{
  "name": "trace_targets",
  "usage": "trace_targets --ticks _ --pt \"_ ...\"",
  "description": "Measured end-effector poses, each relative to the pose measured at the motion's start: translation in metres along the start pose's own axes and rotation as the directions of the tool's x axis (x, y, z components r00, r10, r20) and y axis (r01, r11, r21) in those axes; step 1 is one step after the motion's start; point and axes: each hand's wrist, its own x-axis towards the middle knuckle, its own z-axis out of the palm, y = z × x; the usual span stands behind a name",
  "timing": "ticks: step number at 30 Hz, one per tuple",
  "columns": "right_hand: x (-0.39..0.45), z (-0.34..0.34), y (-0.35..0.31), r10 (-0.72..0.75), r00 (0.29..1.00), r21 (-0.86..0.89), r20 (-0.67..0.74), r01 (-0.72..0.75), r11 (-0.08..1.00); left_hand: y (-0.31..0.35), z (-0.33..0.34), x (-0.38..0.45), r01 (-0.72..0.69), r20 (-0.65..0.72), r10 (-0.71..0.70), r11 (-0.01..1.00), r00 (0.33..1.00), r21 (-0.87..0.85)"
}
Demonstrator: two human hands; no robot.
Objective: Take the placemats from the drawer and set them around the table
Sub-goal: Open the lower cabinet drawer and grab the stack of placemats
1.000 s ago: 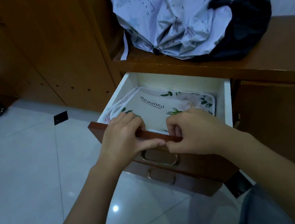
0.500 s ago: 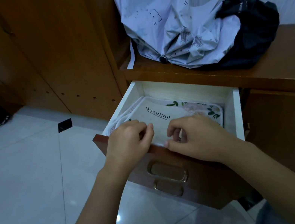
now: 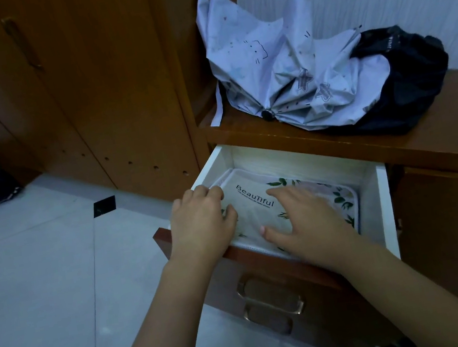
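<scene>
White placemats (image 3: 263, 216) under both hands in drawer (image 3: 385, 207).

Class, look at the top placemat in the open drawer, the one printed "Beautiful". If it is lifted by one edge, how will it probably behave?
The placemat looks thin and flat, so it will probably be light and bend or droop somewhat. Its surface looks smooth, so it may slide off the mats stacked beneath it. The left hand curls at its edge; the right hand lies flat on top.

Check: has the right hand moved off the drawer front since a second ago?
Yes. The right hand has left the drawer front and gone forward past it into the drawer, now lying spread on the top placemat.
</scene>
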Motion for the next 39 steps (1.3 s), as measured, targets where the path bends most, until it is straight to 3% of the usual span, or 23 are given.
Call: trace_targets --ticks 8,19,32,39 --pt "-0.002 0.008 -0.003 -0.003 1.0 0.002 0.011 0.003 1.0 0.011 0.003 0.009 0.022 0.146 -0.041 0.992 0.988 0.127" --pt "0.0 0.007 0.0 0.016 1.0 0.02 -0.017 -0.016 1.0 0.018 0.005 0.015 0.176 0.087 -0.194 0.968 0.977 0.179" --pt "0.007 0.009 0.005 0.052 0.999 0.009 -0.008 -0.052 0.999 -0.008 -0.001 0.022 0.302 0.081 -0.306 0.952 0.949 0.056" --pt "0.008 0.01 0.005 0.052 0.999 0.012 -0.01 -0.052 0.999 -0.015 -0.004 0.015 0.27 0.032 -0.275 0.956 0.961 0.112"
